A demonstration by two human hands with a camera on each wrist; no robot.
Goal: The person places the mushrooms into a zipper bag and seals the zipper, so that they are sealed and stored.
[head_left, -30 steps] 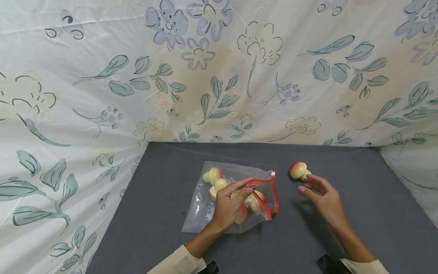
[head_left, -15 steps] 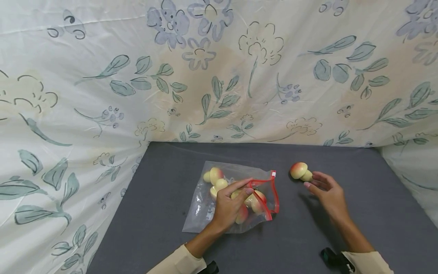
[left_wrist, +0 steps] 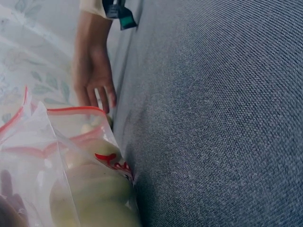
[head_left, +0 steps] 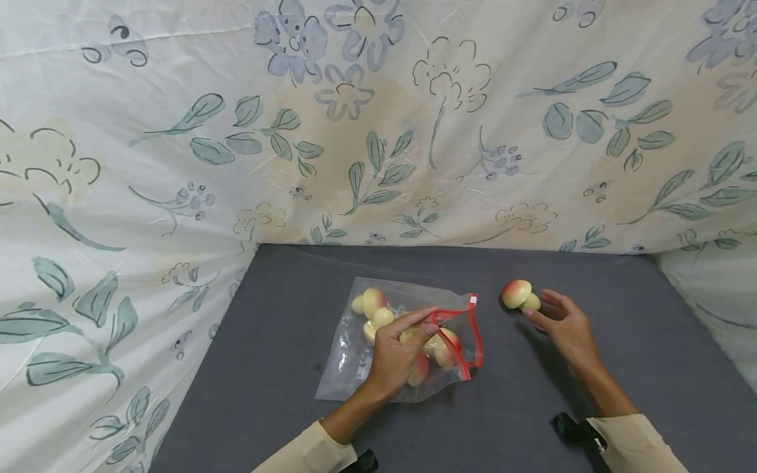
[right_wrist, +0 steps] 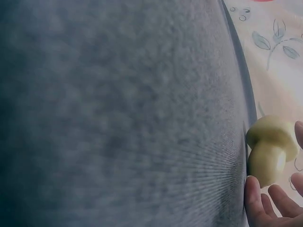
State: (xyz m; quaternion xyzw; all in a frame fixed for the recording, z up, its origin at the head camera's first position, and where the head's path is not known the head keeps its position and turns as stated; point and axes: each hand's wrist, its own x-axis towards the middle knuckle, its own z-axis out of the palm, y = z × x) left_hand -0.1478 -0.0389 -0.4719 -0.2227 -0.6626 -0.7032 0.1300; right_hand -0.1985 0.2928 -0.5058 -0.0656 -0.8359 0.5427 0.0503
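A clear zip bag with a red-edged mouth lies on the table, holding several pale yellow and red toy mushrooms. My left hand pinches the bag near its red zip with thumb and index finger. To the right of the bag, one more toy mushroom lies on its side, its red-and-yellow cap pointing left. My right hand is at its stem end, thumb and fingers parted beside it. In the right wrist view the mushroom stands just past my fingertips; whether they touch it I cannot tell.
Dark grey cloth covers the table. A floral curtain hangs along the back edge and down both sides. A black device is strapped to my right wrist, and another shows by the left cuff.
My right hand first drew slightly right, off the loose mushroom's stem, then shifted a little back toward it. The left hand and the bag have stayed put.
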